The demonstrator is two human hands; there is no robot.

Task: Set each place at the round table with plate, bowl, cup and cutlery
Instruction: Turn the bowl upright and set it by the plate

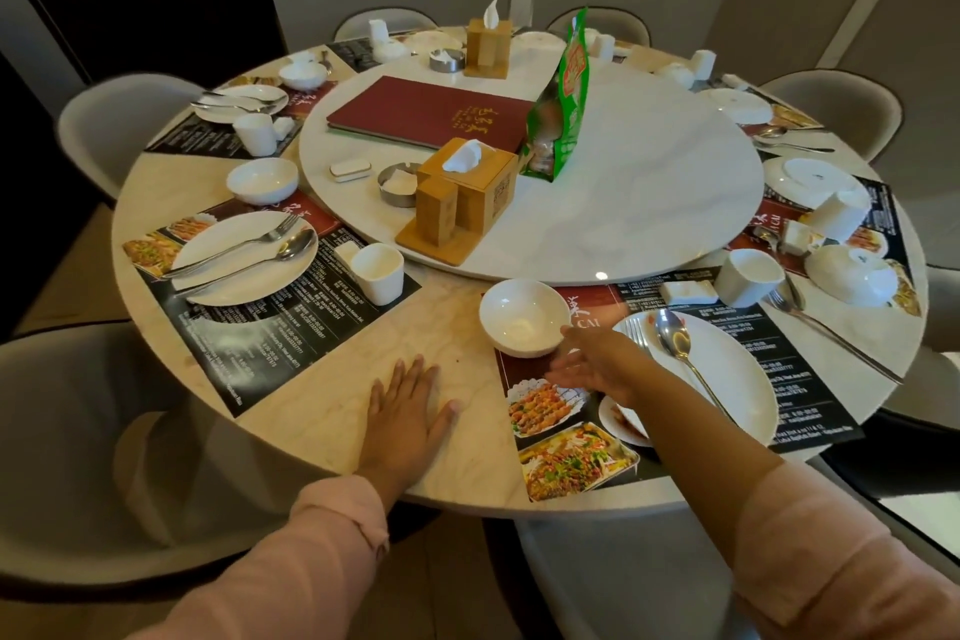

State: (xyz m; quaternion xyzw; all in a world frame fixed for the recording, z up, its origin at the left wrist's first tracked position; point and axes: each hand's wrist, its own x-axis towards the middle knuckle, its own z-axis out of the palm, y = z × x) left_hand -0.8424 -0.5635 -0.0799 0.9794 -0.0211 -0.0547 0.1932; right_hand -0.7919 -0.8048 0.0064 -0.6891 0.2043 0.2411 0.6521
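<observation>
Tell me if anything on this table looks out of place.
Yes. At the right-hand place, a cup lies tipped on its side and a bowl looks turned upside down, unlike the upright ones elsewhere.

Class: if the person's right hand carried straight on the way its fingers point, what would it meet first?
Probably the white bowl, sitting just ahead of the right hand; depth is unclear, so they may already touch.

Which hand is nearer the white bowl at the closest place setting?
Right. The right hand reaches, open, to the near right rim of the bowl; the left hand lies flat on the table, farther off to its lower left.
</observation>
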